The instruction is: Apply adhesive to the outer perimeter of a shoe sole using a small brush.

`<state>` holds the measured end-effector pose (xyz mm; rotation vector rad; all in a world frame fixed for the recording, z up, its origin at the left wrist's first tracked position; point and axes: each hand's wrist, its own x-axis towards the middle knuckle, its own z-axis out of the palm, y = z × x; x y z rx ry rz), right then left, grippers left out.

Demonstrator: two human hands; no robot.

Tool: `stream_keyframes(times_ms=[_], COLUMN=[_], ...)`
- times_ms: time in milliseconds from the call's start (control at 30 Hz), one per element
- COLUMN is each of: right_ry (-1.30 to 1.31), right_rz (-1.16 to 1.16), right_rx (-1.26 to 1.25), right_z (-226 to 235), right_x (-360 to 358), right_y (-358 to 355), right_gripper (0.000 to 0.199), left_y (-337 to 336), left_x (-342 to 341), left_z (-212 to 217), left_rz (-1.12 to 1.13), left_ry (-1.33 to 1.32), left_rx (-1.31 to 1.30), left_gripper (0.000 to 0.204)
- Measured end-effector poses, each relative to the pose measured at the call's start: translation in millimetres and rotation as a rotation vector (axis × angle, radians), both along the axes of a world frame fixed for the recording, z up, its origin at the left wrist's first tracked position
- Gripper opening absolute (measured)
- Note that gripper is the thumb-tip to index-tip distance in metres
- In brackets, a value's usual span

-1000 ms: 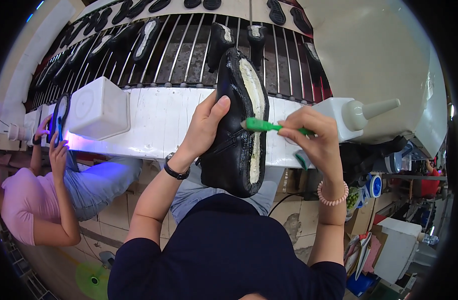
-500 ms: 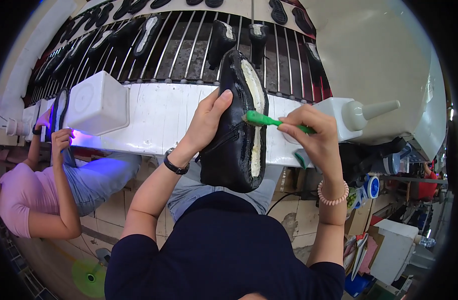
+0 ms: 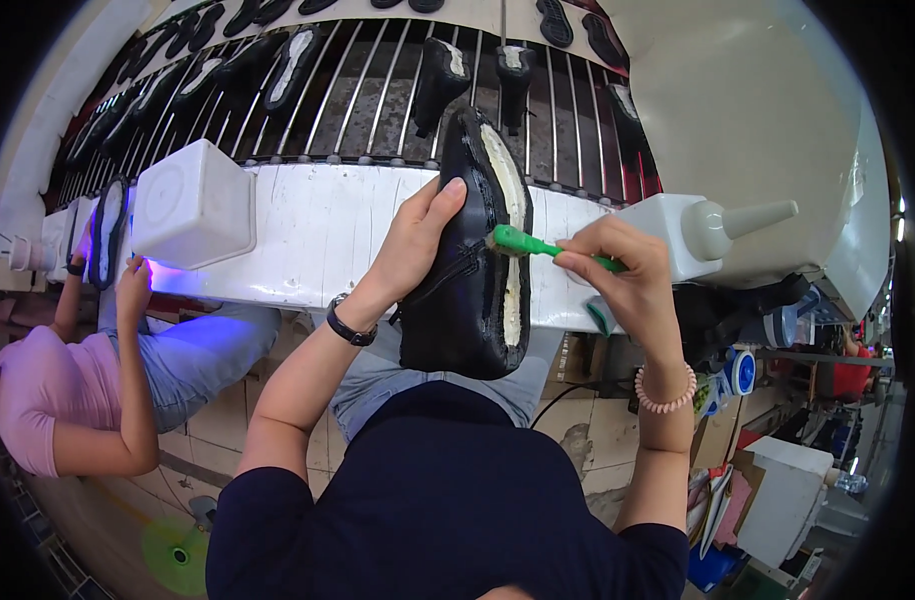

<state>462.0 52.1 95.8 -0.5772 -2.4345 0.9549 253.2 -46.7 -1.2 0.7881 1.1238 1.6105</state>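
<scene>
A black shoe upper (image 3: 448,325) is tilted up in front of me, its whitish underside strip (image 3: 512,300) facing right and a shiny wet-looking band along its edge. My left hand (image 3: 414,235) is closed around its left side, thumb on top. In my right hand (image 3: 623,258), pinched between thumb and fingers, is a green-handled brush (image 3: 526,241). The brush head touches the shoe's side near the edge of the strip; its bristles are mostly hidden.
Beyond the white bench ledge (image 3: 323,225) a roller conveyor (image 3: 363,90) carries several black shoe uppers and soles. A white tub (image 3: 193,205) stands left, a white spouted bottle (image 3: 678,235) right. A co-worker in a pink top (image 3: 68,400) holds a sole (image 3: 109,230) at left.
The brush head has shifted very slightly along the shoe's edge, and the shoe has tilted a little. At left, the co-worker's sole has turned, showing more of its pale face.
</scene>
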Motion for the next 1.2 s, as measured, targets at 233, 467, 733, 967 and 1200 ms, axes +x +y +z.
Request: stream_keyframes(times_ms=[233, 467, 733, 967, 1200], right_ry=[-0.229, -0.048, -0.124, -0.252, -0.192], right_rz=[0.321, 0.053, 0.312, 0.408, 0.507], right_rx=[-0.223, -0.052, -0.214, -0.237, -0.294], right_z=[14, -7, 6, 15, 11], right_x=[20, 3, 14, 7, 1], right_y=[-9, 4, 0, 10, 17], right_gripper=[0.013, 0.011, 0.015, 0.017, 0.018], left_y=[-4, -4, 2, 7, 1], left_x=[-2, 3, 3, 9, 29], left_z=[-9, -12, -15, -26, -41], left_rz=[-0.036, -0.048, -0.109, -0.277, -0.529], left_ry=[-0.013, -0.095, -0.227, -0.230, -0.386], left_rx=[-0.059, -0.084, -0.162, -0.340, -0.411], left_gripper=[0.048, 0.049, 0.051, 0.056, 0.064])
